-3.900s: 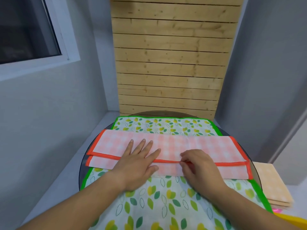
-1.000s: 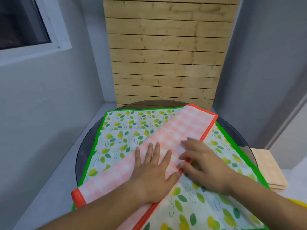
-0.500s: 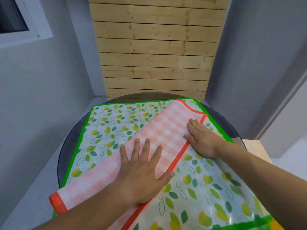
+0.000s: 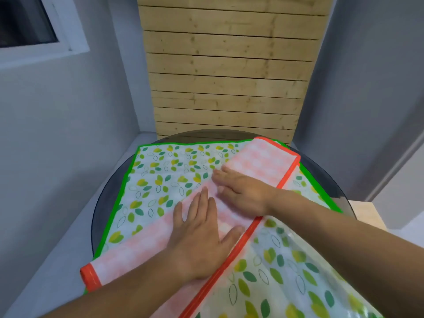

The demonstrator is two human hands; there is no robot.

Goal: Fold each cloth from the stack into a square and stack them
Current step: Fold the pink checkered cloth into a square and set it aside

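A person's two bare hands press flat on a pink checked cloth (image 4: 263,166) with an orange hem, which is folded into a long strip and lies diagonally across a leaf-print mat (image 4: 160,180) edged in green. The mat covers a round dark glass table (image 4: 103,203). The left hand (image 4: 202,237) rests palm down near the middle of the strip, its fingers (image 4: 202,203) straight and slightly fanned, the thumb stretched out toward the orange hem along the strip's right edge. The right hand (image 4: 245,193) lies across the strip just beyond the left one, palm down, its fingers (image 4: 220,177) straight and held close together, pointing left with the tips at the cloth's left edge. The near end of the strip hangs over the table's front left rim, and the far end sits at the mat's far right corner. A slatted wooden panel (image 4: 229,76) stands behind the table between grey walls, and a white-framed window (image 4: 27,26) shows at upper left.
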